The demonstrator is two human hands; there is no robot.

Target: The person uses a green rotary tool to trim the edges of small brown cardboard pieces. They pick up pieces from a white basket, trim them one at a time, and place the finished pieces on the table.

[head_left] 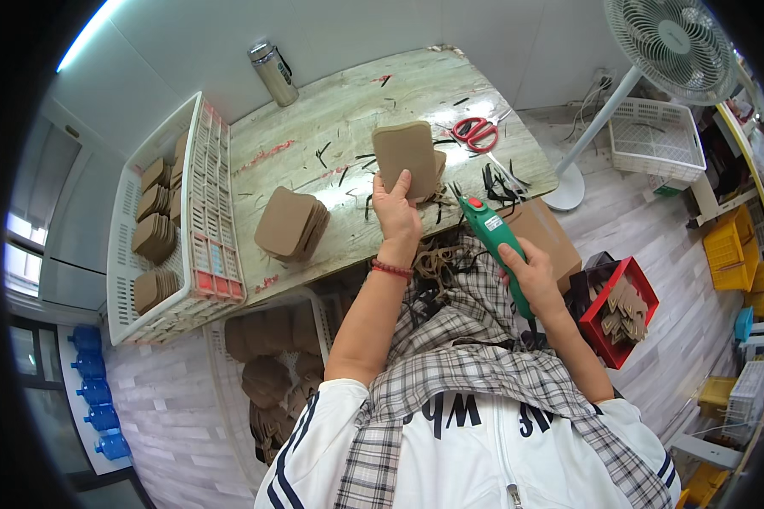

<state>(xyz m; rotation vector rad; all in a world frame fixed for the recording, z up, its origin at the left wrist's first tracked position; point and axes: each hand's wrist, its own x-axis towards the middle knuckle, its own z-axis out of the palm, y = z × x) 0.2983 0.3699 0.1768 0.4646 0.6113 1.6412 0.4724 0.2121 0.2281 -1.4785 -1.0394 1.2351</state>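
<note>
My left hand (396, 210) is closed on a flat brown pad (405, 151) with rounded corners, thumb on its face, held up over the table. My right hand (528, 270) grips a green handheld electric trimmer (494, 231) with a red button, its dark toothed head pointing up and left toward the pad, a little apart from it. Partly hidden behind the held pad are more brown pieces (439, 165). To the left, near the table's front edge, stands a stack of similar brown pads (290, 224). Black trimmings (502, 185) lie by the trimmer's head.
Red-handled scissors (475, 134) and a steel flask (273, 75) are on the worn table (331, 127). A white crate (214, 161) with pad stacks stands left. At right are a standing fan (675, 42) and a red box (645, 280) of brown pieces. Tan strips (437, 261) lie on my lap.
</note>
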